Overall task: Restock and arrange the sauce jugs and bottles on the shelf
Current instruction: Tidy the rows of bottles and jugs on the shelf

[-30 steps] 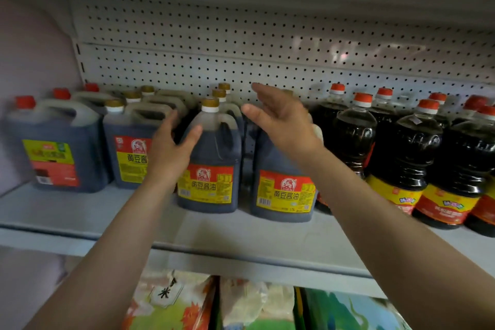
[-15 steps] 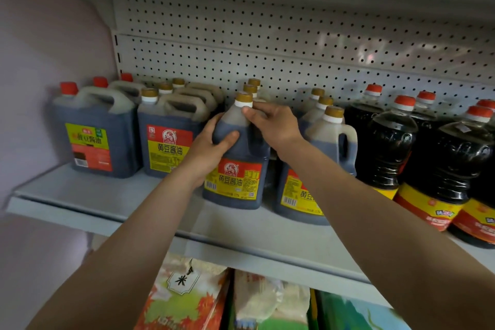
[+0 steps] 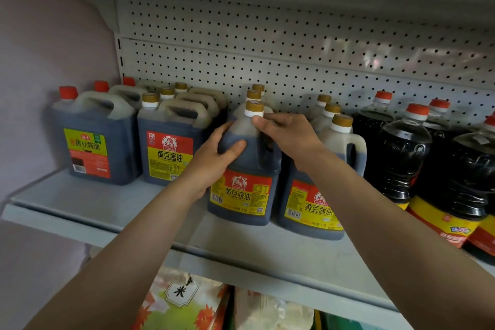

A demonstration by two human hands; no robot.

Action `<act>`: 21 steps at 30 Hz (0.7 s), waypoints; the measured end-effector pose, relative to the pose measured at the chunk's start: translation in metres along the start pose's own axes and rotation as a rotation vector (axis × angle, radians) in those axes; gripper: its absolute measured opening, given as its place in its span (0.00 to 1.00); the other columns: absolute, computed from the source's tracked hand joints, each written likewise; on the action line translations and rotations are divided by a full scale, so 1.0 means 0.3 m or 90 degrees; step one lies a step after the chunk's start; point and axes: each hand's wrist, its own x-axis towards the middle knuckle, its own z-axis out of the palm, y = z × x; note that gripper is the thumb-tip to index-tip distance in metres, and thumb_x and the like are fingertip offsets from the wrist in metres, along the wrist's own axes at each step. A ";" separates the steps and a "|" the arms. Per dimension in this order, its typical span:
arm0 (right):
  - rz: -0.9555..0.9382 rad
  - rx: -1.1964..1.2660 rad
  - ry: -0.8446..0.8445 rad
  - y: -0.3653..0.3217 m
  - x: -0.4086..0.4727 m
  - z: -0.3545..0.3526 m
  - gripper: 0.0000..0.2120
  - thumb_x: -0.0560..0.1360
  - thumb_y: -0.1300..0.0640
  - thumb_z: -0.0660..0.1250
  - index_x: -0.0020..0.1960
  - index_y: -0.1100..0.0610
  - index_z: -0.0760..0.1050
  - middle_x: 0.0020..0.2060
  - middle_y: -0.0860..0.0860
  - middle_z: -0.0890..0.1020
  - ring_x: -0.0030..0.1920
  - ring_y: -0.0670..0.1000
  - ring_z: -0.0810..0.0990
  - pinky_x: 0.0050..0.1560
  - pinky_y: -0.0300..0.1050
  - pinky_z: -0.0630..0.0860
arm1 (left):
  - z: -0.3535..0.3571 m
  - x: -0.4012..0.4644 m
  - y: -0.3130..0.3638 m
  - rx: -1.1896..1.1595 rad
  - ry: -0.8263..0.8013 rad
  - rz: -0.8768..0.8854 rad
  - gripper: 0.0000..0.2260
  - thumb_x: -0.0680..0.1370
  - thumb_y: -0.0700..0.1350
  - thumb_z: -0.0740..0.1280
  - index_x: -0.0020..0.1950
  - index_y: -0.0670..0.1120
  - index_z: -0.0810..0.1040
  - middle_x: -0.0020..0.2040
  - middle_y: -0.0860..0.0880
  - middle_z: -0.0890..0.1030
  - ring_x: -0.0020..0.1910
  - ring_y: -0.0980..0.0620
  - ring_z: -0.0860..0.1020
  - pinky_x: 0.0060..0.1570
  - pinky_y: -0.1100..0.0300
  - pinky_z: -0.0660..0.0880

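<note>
Fingers (image 3: 270, 122) of our right hand (image 3: 288, 136) and left hand (image 3: 214, 161) grip the jug (image 3: 241, 169) labelled 黄豆酱油; a twin jug (image 3: 318, 195) stands right of them.

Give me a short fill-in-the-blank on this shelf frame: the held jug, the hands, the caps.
1. Both hands grip the jug with the ____ cap.
2. The left hand wraps the jug's ____ side.
3. The right hand holds it just below the ____.
4. The round dark bottles at far right have ____ caps.

Missing words: gold; left; cap; red
</note>
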 end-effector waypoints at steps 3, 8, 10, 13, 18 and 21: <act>0.019 0.002 0.022 -0.038 0.010 -0.017 0.19 0.73 0.39 0.72 0.56 0.52 0.84 0.51 0.46 0.86 0.54 0.46 0.83 0.62 0.49 0.79 | -0.008 0.035 0.015 -0.065 0.004 -0.041 0.25 0.78 0.65 0.61 0.75 0.64 0.65 0.66 0.58 0.74 0.63 0.57 0.75 0.59 0.59 0.74; 0.012 0.031 0.081 -0.133 0.056 -0.036 0.20 0.79 0.42 0.67 0.64 0.53 0.79 0.54 0.46 0.83 0.50 0.43 0.78 0.54 0.38 0.73 | -0.008 0.142 0.050 -0.064 0.024 -0.112 0.41 0.65 0.81 0.50 0.74 0.65 0.67 0.76 0.54 0.67 0.73 0.51 0.67 0.72 0.47 0.65; 0.049 -0.010 0.045 -0.148 0.080 -0.030 0.24 0.80 0.40 0.62 0.70 0.53 0.74 0.65 0.49 0.79 0.62 0.49 0.77 0.59 0.41 0.68 | -0.010 0.179 0.045 -0.070 0.024 -0.133 0.48 0.58 0.83 0.50 0.74 0.64 0.68 0.75 0.52 0.69 0.72 0.51 0.69 0.72 0.46 0.66; 0.097 -0.066 -0.019 -0.146 0.109 -0.012 0.28 0.82 0.36 0.55 0.75 0.51 0.69 0.73 0.52 0.72 0.72 0.54 0.70 0.68 0.47 0.64 | -0.008 0.197 0.038 -0.089 -0.012 -0.150 0.41 0.63 0.82 0.52 0.71 0.66 0.70 0.73 0.52 0.72 0.68 0.51 0.73 0.70 0.48 0.69; 0.110 -0.083 -0.040 -0.129 0.130 -0.015 0.29 0.82 0.36 0.50 0.74 0.50 0.70 0.73 0.52 0.72 0.72 0.54 0.69 0.60 0.43 0.61 | -0.017 0.187 0.039 -0.077 -0.031 -0.134 0.45 0.59 0.84 0.54 0.72 0.66 0.70 0.74 0.53 0.71 0.69 0.52 0.71 0.72 0.48 0.67; 0.103 -0.090 -0.048 -0.117 0.140 -0.014 0.28 0.82 0.35 0.49 0.73 0.48 0.72 0.71 0.52 0.74 0.70 0.54 0.71 0.60 0.44 0.63 | -0.014 0.175 0.057 -0.068 -0.042 -0.148 0.34 0.72 0.77 0.50 0.73 0.64 0.69 0.73 0.51 0.71 0.69 0.50 0.71 0.71 0.48 0.67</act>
